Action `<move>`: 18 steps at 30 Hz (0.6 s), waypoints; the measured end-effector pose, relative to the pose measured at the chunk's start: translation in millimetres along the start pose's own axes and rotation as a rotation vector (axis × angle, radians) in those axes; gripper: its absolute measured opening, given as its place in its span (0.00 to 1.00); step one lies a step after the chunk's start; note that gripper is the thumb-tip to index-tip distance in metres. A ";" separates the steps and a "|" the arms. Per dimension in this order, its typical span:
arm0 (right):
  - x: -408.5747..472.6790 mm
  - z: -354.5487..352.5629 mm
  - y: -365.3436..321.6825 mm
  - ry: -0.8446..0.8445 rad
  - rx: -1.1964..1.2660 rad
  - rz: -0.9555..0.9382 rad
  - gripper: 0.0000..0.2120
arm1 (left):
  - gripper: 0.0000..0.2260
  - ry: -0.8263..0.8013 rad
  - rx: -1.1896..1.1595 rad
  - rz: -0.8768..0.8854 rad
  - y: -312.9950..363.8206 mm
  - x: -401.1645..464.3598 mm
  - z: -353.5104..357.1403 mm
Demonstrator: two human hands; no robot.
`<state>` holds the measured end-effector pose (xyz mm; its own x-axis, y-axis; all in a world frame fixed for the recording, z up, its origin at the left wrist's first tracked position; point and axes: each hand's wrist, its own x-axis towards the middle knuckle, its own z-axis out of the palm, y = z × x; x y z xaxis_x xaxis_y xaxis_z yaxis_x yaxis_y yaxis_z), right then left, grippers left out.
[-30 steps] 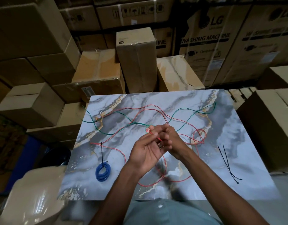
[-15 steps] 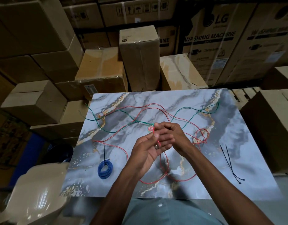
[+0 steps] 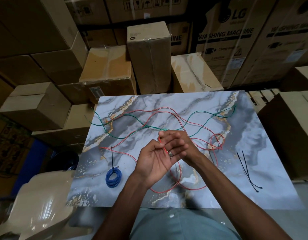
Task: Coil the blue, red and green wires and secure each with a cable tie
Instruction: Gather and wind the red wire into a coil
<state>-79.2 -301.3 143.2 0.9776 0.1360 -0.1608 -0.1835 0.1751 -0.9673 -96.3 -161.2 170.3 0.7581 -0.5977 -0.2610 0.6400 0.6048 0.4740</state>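
Stacked cardboard boxes (image 3: 149, 56) fill the background, some printed with washing machine labels, and more boxes stand to the left and right of the marble-patterned counter (image 3: 264, 139). A pale plastic chair (image 3: 40, 205) sits at the lower left, just beside the counter's near corner. The red wire (image 3: 167, 188) sprawls loose across most of the counter, running in long waves along the far half, forming a small loop at the right and a larger loop near the front edge below the hands. The green wire (image 3: 125, 116) lies uncoiled along the far half as well, crossing the red one in several places and reaching from the left edge to the far right corner. Both hands meet above the middle of the counter. The left hand (image 3: 156, 158) is palm up with its fingers curled around a stretch of the red wire, a ring showing on one finger. The right hand (image 3: 182, 144) lies over the left fingers, its own fingers bent and overlapping them; whether it pinches the wire I cannot tell. The blue wire (image 3: 113, 177) rests on the front left of the counter, already wound into a tight coil with a black cable tie (image 3: 112, 156) around it, tail pointing away. Two spare black cable ties (image 3: 246, 168) lie together near the right side, well apart from the hands.
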 end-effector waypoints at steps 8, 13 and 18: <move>-3.9 2.6 17.1 -0.008 -0.128 0.135 0.17 | 0.20 -0.049 -0.063 0.120 4.0 2.7 5.6; -13.4 8.2 20.2 -0.076 -0.148 0.114 0.19 | 0.25 -0.023 -0.150 0.261 21.9 15.7 -1.3; -22.5 -0.4 9.4 -0.181 -0.265 0.096 0.15 | 0.24 0.100 0.000 0.451 39.8 27.3 -20.2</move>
<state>-102.9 -303.1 137.6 0.9184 0.3150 -0.2392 -0.2173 -0.1035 -0.9706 -47.6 -142.8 165.1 0.9693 -0.2205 -0.1087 0.2430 0.7930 0.5587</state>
